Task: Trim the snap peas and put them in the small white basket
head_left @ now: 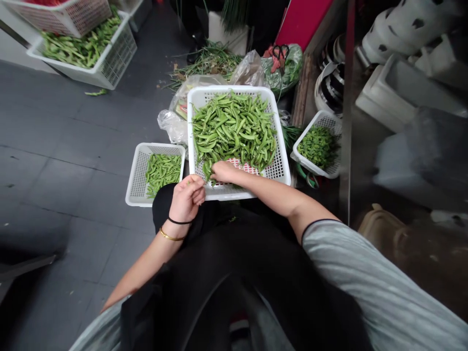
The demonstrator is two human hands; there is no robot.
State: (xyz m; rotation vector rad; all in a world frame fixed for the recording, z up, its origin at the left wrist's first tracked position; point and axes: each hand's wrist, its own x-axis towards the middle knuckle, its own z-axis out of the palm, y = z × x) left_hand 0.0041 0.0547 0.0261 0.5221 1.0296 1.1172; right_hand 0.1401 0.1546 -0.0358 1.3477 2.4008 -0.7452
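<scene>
A large white perforated basket (283, 168) sits before my lap, heaped with green pea pods (234, 129). My right hand (224, 172) reaches into its near left part, fingers curled and closed at the pods there; the fingertips are partly hidden. At the basket's near left corner is my left hand (187, 195), closed in a pinch. A speck of green shows by its fingers, too small to name. Left of the large basket, a smaller white basket (134, 181) holds more pea pods (164, 171).
Plastic bags (173, 127) and cut green stalks (215, 61) lie behind the large basket, with scissors (281, 52) on a bag. A basket of leafy greens (318, 146) stands at right, beside a metal post (345, 122). Stacked crates (119, 56) stand at far left.
</scene>
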